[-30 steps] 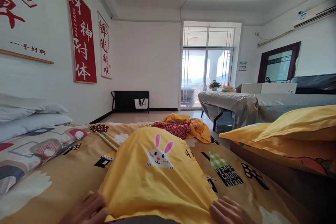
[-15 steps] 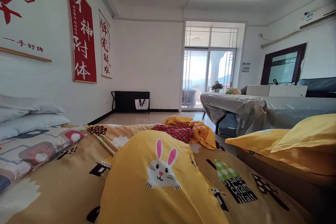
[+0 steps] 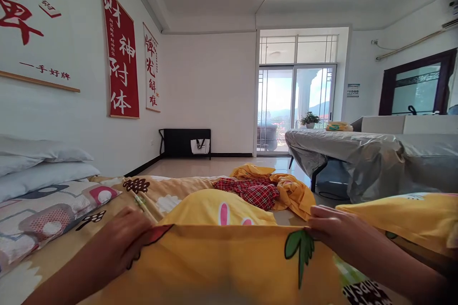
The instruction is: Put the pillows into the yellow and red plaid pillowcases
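Both my hands hold up the edge of a yellow cartoon-print cloth (image 3: 222,262), stretched flat across the lower view. My left hand (image 3: 119,243) pinches its left corner, fingers closed on the fabric. My right hand (image 3: 334,231) grips the right corner beside a green leaf print. Behind the raised edge, a yellow pillow (image 3: 218,209) with pink rabbit ears shows in part on the patterned bedspread (image 3: 157,188).
White and patterned pillows (image 3: 43,186) lie stacked at left by the wall. A red plaid cloth (image 3: 255,190) and yellow garment (image 3: 293,190) lie at the bed's far end. More yellow bedding (image 3: 404,214) sits at right. A covered table (image 3: 358,152) stands beyond.
My hands were at the bottom edge a second ago, out of view half a second ago, and now have lifted the cloth's edge, hiding most of the rabbit pillow.
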Motion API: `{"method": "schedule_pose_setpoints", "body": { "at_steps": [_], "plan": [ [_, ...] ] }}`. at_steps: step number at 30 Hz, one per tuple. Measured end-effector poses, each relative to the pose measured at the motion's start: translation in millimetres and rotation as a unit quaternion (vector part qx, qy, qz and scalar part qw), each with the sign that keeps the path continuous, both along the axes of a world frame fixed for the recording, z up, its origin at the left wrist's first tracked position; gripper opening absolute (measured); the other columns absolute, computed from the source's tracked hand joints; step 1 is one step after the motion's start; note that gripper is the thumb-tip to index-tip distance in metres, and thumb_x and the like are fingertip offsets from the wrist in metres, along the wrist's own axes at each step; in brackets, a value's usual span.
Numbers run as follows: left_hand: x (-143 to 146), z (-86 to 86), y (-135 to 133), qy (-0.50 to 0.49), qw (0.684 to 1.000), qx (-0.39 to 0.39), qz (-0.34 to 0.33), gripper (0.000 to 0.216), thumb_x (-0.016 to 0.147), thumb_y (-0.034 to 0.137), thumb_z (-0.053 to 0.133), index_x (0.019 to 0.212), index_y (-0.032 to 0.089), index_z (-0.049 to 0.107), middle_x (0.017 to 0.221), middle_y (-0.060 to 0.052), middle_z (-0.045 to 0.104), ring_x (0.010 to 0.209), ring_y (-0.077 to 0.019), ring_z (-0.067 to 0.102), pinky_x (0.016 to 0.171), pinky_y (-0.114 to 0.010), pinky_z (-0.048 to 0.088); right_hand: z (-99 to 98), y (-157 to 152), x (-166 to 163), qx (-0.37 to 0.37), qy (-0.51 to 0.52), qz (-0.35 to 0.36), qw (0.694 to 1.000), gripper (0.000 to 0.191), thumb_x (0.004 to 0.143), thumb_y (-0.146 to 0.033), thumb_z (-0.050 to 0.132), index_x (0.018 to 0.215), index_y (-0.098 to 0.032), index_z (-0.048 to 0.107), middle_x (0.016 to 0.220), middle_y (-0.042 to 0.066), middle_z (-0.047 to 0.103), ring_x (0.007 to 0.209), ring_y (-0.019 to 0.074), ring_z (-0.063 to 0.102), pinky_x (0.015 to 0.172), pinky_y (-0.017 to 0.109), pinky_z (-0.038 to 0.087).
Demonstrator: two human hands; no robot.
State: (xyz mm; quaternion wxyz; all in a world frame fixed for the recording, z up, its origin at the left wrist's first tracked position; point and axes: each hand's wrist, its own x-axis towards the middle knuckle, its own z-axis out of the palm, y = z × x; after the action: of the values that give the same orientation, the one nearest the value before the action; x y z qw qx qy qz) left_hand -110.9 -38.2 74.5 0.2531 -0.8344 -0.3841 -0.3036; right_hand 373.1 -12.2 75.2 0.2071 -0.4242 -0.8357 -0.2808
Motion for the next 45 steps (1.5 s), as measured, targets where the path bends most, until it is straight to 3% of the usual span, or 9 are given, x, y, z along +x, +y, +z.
{"method": "schedule_pose_setpoints", "body": {
  "at_steps": [4,7,10,14,21,29,36,40,45],
  "plan": [
    [23.8,43.8,80.3,0.024,0.993,-0.054,0.103,0.032,0.096,0.022,0.027,0.082,0.018,0.055,0.077,-0.003,0.063,0.074,-0.0184,0.055,0.081,-0.036,0.035,36.4,70.2,-27.5,-0.041,-0.009,-0.128,0.991,0.031,0.093,-0.022,0.046,0.069,-0.020,0.066,0.080,0.006,0.066,0.076,0.0181,0.062,0.060,0.027,0.035],
    [40.7,41.0,132.7,0.056,0.980,-0.069,0.179,0.030,0.092,0.015,0.028,0.089,0.016,0.057,0.082,-0.008,0.065,0.082,-0.0243,0.058,0.084,-0.045,0.033,37.1,111.9,-50.0,-0.071,-0.012,-0.198,0.977,0.028,0.091,-0.019,0.045,0.079,-0.016,0.070,0.090,0.010,0.068,0.089,0.0222,0.063,0.070,0.029,0.040],
    [52.4,17.2,156.7,0.067,0.972,-0.096,0.203,0.028,0.088,0.011,0.033,0.091,0.016,0.061,0.093,-0.013,0.067,0.094,-0.0291,0.059,0.087,-0.051,0.033,18.5,137.1,-64.4,-0.119,-0.027,-0.215,0.969,0.025,0.089,-0.018,0.048,0.082,-0.012,0.071,0.091,0.015,0.069,0.091,0.0263,0.064,0.076,0.034,0.044],
    [78.9,-12.0,136.8,0.037,0.976,-0.101,0.190,0.037,0.086,0.007,0.034,0.112,0.015,0.059,0.118,-0.016,0.062,0.110,-0.0299,0.056,0.095,-0.053,0.033,-9.6,125.9,-87.0,-0.119,-0.019,-0.183,0.976,0.025,0.085,-0.010,0.049,0.095,-0.013,0.071,0.107,0.017,0.067,0.104,0.0278,0.061,0.090,0.038,0.042],
    [129.5,-49.7,104.1,0.040,0.955,-0.291,-0.039,0.051,0.097,0.037,0.028,0.144,0.019,0.038,0.149,-0.009,0.039,0.139,-0.0214,0.034,0.114,-0.040,0.027,-47.6,75.1,-146.0,-0.246,0.153,0.118,0.950,0.051,0.095,-0.046,0.041,0.142,-0.025,0.044,0.144,0.006,0.047,0.132,0.0240,0.042,0.110,0.040,0.032],
    [62.3,-133.5,163.7,-0.074,0.915,-0.374,0.134,0.053,0.096,0.048,0.026,0.145,0.030,0.034,0.157,-0.005,0.022,0.145,-0.0268,0.019,0.114,-0.058,0.016,-176.9,164.9,-88.5,-0.348,0.264,-0.035,0.899,0.064,0.091,-0.058,0.035,0.145,-0.025,0.037,0.153,0.004,0.031,0.143,0.0213,0.023,0.117,0.042,0.018],
    [53.4,-191.1,180.9,-0.185,0.897,-0.378,0.132,0.060,0.093,0.057,0.029,0.147,0.030,0.032,0.158,-0.007,0.019,0.145,-0.0322,0.012,0.111,-0.060,0.024,-216.6,175.3,-93.8,-0.341,0.383,0.012,0.859,0.077,0.081,-0.075,0.033,0.142,-0.028,0.044,0.148,0.001,0.041,0.139,0.0244,0.032,0.116,0.040,0.027],
    [46.0,-186.1,176.4,-0.198,0.904,-0.370,0.081,0.064,0.093,0.055,0.033,0.145,0.019,0.036,0.155,-0.010,0.026,0.144,-0.0264,0.016,0.117,-0.047,0.019,-215.0,167.4,-86.7,-0.328,0.393,-0.004,0.859,0.077,0.081,-0.074,0.036,0.140,-0.027,0.046,0.145,0.003,0.045,0.135,0.0256,0.039,0.113,0.042,0.032],
    [35.4,-137.9,153.5,-0.155,0.926,-0.340,0.046,0.051,0.094,0.046,0.036,0.139,0.025,0.046,0.148,-0.005,0.041,0.138,-0.0229,0.035,0.113,-0.043,0.032,-179.8,144.5,-68.4,-0.323,0.347,0.015,0.880,0.062,0.090,-0.059,0.036,0.141,-0.024,0.045,0.144,0.008,0.046,0.132,0.0243,0.044,0.108,0.041,0.037]
  ]
}}
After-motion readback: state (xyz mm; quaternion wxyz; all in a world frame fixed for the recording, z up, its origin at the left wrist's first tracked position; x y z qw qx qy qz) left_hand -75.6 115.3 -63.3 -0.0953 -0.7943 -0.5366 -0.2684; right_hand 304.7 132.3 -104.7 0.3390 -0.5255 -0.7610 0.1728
